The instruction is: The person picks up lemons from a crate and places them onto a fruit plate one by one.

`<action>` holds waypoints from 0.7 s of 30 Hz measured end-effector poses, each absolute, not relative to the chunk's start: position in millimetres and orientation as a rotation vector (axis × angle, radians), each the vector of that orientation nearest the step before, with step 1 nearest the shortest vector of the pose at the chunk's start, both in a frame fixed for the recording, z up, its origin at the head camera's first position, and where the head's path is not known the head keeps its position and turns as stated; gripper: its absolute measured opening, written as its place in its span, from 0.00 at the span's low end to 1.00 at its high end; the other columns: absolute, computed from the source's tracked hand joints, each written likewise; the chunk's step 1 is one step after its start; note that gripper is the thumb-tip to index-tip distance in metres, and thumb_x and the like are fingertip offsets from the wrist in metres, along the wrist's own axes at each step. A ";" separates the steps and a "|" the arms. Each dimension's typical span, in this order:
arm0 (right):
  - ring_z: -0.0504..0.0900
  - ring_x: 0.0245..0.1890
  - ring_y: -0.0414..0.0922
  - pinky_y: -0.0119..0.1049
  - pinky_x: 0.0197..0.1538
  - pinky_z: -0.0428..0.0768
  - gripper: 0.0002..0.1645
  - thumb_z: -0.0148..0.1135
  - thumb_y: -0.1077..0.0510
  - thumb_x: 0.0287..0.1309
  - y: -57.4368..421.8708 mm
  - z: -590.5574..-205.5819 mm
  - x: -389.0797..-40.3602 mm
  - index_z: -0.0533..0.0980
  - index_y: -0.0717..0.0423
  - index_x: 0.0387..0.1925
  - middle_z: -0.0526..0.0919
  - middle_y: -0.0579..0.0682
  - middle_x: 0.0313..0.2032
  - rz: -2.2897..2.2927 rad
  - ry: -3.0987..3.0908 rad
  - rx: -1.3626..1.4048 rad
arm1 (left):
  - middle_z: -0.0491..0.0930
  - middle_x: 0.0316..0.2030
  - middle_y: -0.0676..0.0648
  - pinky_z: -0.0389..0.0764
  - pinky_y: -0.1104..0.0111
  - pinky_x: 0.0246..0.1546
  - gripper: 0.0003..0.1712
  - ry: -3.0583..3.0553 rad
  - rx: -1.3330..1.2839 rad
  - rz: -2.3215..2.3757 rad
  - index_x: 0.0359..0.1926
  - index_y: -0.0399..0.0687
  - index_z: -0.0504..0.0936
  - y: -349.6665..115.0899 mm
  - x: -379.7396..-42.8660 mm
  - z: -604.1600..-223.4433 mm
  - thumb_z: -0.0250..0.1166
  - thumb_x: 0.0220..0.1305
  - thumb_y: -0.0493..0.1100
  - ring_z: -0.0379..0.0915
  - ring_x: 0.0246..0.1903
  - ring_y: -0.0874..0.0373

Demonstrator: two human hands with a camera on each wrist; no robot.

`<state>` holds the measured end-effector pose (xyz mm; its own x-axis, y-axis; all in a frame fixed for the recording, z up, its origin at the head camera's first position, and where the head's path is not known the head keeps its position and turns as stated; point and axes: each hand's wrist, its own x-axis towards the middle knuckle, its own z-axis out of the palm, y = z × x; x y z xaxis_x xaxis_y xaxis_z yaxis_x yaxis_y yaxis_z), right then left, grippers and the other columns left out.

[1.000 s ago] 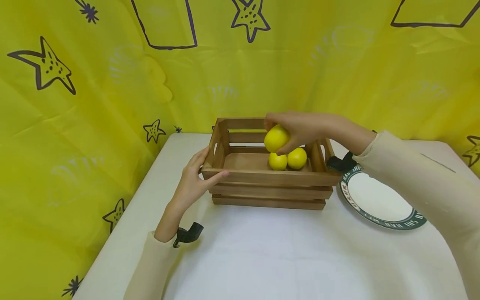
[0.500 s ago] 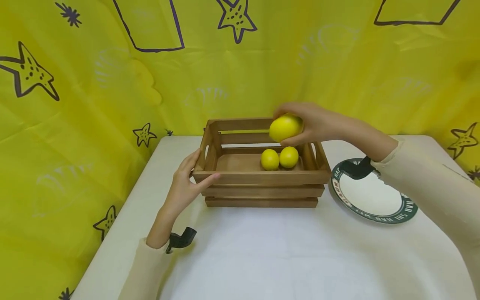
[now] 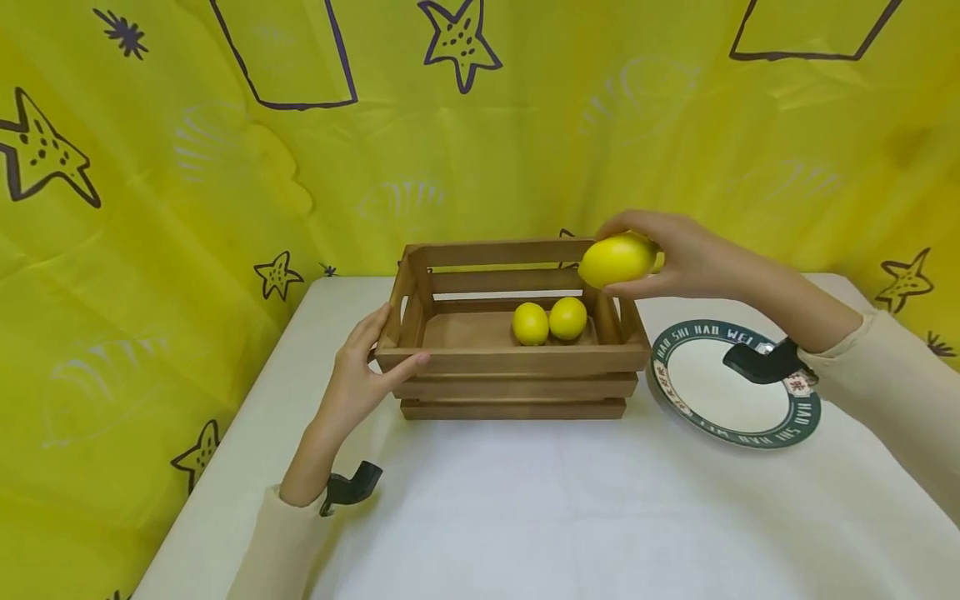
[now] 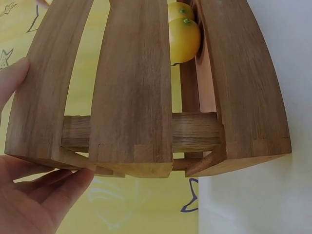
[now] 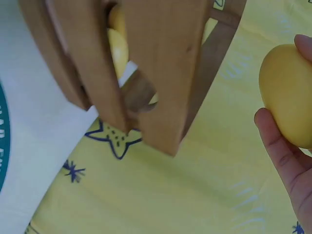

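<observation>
A slatted wooden crate (image 3: 510,362) stands on the white table, with two yellow lemons (image 3: 530,324) side by side in its right half. My left hand (image 3: 352,379) grips the crate's left front corner, thumb over the top front slat and fingers along the end. In the left wrist view, those fingers (image 4: 68,192) curl beneath the end of the slat. High over the crate's right end, my right hand (image 3: 686,257) holds another lemon (image 3: 617,261) between thumb and fingers. The right wrist view shows this lemon (image 5: 287,95) apart from the crate.
A white plate (image 3: 723,385) with a green lettered rim lies right of the crate, partly behind my right wrist's black camera mount (image 3: 761,362). A yellow patterned curtain (image 3: 487,158) hangs behind and along the left side of the table.
My right hand has lifted the lemon up from above the other two and moved right, toward the crate's right end. My left hand keeps its grip on the crate. The head view has shifted slightly.
</observation>
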<state>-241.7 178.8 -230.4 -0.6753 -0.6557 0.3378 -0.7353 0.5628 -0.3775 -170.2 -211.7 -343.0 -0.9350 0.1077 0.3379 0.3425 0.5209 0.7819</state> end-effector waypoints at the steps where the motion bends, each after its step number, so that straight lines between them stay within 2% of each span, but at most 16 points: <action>1: 0.75 0.38 0.47 0.30 0.38 0.76 0.32 0.77 0.64 0.44 182.4 -231.8 -240.5 0.73 0.60 0.53 0.80 0.54 0.47 0.755 -2.630 1.173 | 0.60 0.70 0.41 0.68 0.49 0.63 0.48 -2.515 -0.381 -1.377 0.74 0.42 0.58 -211.4 -170.2 -343.2 0.73 0.58 0.45 0.63 0.66 0.44; 8: 0.73 0.36 0.45 0.27 0.37 0.75 0.33 0.77 0.66 0.42 204.7 -242.8 -234.0 0.73 0.60 0.52 0.80 0.53 0.45 0.776 -2.622 1.077 | 0.58 0.71 0.40 0.64 0.49 0.65 0.51 -2.539 -0.344 -1.368 0.75 0.41 0.55 -210.5 -168.0 -346.2 0.73 0.57 0.46 0.59 0.68 0.43; 21: 0.73 0.37 0.43 0.27 0.37 0.74 0.33 0.78 0.64 0.42 236.9 -271.0 -225.6 0.74 0.56 0.52 0.81 0.51 0.45 0.832 -2.700 0.853 | 0.57 0.71 0.39 0.62 0.48 0.66 0.51 -2.534 -0.345 -1.347 0.75 0.39 0.54 -210.0 -167.0 -345.0 0.73 0.57 0.45 0.58 0.69 0.42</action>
<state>-225.6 236.9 -271.0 -0.8165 -0.4707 0.3343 -0.5772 0.6771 -0.4564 -167.0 -210.0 -345.0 -0.9406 0.0903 0.3272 0.3217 0.5447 0.7745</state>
